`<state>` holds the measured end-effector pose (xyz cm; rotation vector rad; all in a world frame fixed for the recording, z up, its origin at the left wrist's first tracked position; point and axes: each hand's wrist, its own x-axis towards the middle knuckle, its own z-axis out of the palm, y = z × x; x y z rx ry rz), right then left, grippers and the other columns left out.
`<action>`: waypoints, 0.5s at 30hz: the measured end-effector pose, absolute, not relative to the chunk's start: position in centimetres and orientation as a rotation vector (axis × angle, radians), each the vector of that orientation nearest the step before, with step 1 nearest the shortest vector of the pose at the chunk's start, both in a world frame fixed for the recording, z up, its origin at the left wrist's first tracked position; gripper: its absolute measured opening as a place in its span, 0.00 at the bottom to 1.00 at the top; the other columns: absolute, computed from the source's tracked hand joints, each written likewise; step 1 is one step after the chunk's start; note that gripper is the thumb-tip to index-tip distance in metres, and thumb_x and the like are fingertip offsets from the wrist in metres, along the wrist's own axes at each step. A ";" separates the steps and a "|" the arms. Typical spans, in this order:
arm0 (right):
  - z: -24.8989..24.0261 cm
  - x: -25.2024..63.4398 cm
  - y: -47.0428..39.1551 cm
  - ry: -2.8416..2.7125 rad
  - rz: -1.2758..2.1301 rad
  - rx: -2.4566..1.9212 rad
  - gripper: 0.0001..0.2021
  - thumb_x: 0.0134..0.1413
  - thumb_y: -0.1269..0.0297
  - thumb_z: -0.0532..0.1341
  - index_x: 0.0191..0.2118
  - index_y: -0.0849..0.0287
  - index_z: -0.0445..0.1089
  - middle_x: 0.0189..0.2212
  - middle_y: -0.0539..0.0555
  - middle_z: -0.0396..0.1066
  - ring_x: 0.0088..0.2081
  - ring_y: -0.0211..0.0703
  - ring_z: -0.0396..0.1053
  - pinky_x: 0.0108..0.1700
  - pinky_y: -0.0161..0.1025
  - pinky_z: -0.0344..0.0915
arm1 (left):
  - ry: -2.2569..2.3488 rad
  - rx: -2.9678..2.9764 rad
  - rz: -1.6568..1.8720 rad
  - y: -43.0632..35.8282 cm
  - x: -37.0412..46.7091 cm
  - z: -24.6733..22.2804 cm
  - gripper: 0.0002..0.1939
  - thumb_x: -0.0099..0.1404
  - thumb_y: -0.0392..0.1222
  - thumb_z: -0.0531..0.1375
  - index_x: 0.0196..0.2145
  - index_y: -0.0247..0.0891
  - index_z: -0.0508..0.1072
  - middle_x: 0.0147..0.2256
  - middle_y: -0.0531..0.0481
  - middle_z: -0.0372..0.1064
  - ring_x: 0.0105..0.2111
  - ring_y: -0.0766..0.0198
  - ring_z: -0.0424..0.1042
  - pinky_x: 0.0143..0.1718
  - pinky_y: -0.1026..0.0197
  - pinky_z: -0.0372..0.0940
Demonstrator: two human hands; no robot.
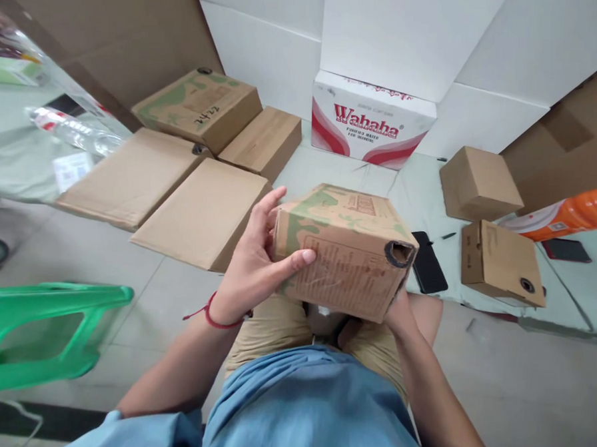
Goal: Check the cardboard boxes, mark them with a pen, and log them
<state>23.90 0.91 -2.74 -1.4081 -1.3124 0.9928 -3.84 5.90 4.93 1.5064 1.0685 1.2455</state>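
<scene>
A brown cardboard box (346, 266) with green splash print and a black-ringed round hole at its right corner is held tilted above my lap. My left hand (264, 248) grips its left end, thumb across the near printed side and fingers behind the far edge. At the lower right corner, my right hand (398, 315) supports the box; its fingers are hidden behind and under the cardboard. Just right of the box a black phone (429, 262) lies on the table, beside a small dark pen (448, 236).
Several cardboard boxes (131, 171) stand at the left. A Wahaba-style white carton (371, 124) is at the back. Two small boxes (481, 183), an orange bottle (574, 211) and a dark red phone (566, 250) are at the right. A green stool (49, 304) stands lower left.
</scene>
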 end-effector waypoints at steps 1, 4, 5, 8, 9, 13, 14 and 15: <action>-2.9 23.9 1.1 -1.310 1.003 -1.393 0.35 0.56 0.50 0.72 0.68 0.51 0.71 0.66 0.59 0.76 0.68 0.58 0.73 0.71 0.56 0.70 | 1.081 1.614 1.309 6.0 -3.5 4.9 0.53 0.66 0.59 0.75 0.79 0.49 0.54 0.72 0.36 0.63 0.71 0.37 0.67 0.68 0.38 0.70; -2.8 24.4 1.5 -1.274 1.054 -1.380 0.28 0.52 0.55 0.73 0.59 0.53 0.77 0.60 0.59 0.81 0.63 0.59 0.77 0.68 0.56 0.72 | 1.151 2.057 1.492 5.5 -2.4 5.3 0.44 0.73 0.50 0.71 0.78 0.57 0.56 0.79 0.40 0.50 0.78 0.36 0.54 0.72 0.34 0.64; -2.6 24.6 1.5 -1.265 1.068 -1.383 0.27 0.51 0.56 0.73 0.57 0.53 0.78 0.59 0.59 0.81 0.62 0.58 0.78 0.67 0.55 0.74 | 1.147 2.239 1.491 5.3 -2.0 5.6 0.40 0.74 0.47 0.70 0.77 0.59 0.60 0.80 0.43 0.49 0.79 0.36 0.51 0.74 0.33 0.61; -1.8 25.2 1.7 -1.269 1.094 -1.400 0.25 0.49 0.56 0.74 0.55 0.53 0.80 0.57 0.58 0.83 0.59 0.58 0.79 0.63 0.53 0.76 | 0.976 2.674 1.205 5.0 -1.2 6.7 0.40 0.72 0.55 0.71 0.75 0.55 0.63 0.79 0.40 0.53 0.79 0.32 0.50 0.76 0.27 0.52; -1.5 25.5 1.8 -1.277 1.093 -1.405 0.24 0.50 0.55 0.74 0.53 0.53 0.81 0.56 0.58 0.83 0.57 0.58 0.80 0.61 0.53 0.77 | 0.925 2.754 1.066 5.0 -1.0 7.1 0.45 0.68 0.60 0.73 0.76 0.53 0.62 0.80 0.37 0.51 0.79 0.29 0.49 0.76 0.25 0.50; -0.7 28.1 2.9 -1.411 1.121 -1.418 0.20 0.51 0.57 0.72 0.50 0.55 0.82 0.49 0.57 0.85 0.54 0.57 0.80 0.60 0.53 0.77 | 1.030 2.905 0.713 5.4 -0.4 8.0 0.56 0.61 0.47 0.80 0.78 0.55 0.58 0.82 0.33 0.40 0.80 0.23 0.41 0.73 0.20 0.50; -0.5 29.3 3.5 -1.476 1.106 -1.450 0.19 0.53 0.58 0.70 0.50 0.56 0.83 0.47 0.56 0.85 0.52 0.55 0.80 0.60 0.53 0.76 | 1.062 2.923 0.688 5.6 -0.3 8.2 0.55 0.62 0.40 0.79 0.78 0.56 0.58 0.82 0.33 0.39 0.80 0.24 0.41 0.73 0.20 0.51; -0.2 30.6 4.3 -1.551 1.048 -1.523 0.18 0.57 0.58 0.68 0.51 0.57 0.83 0.45 0.55 0.85 0.51 0.54 0.80 0.60 0.54 0.76 | 1.078 2.936 0.675 5.8 -0.2 8.4 0.54 0.62 0.35 0.77 0.78 0.55 0.58 0.82 0.33 0.39 0.80 0.24 0.42 0.73 0.21 0.52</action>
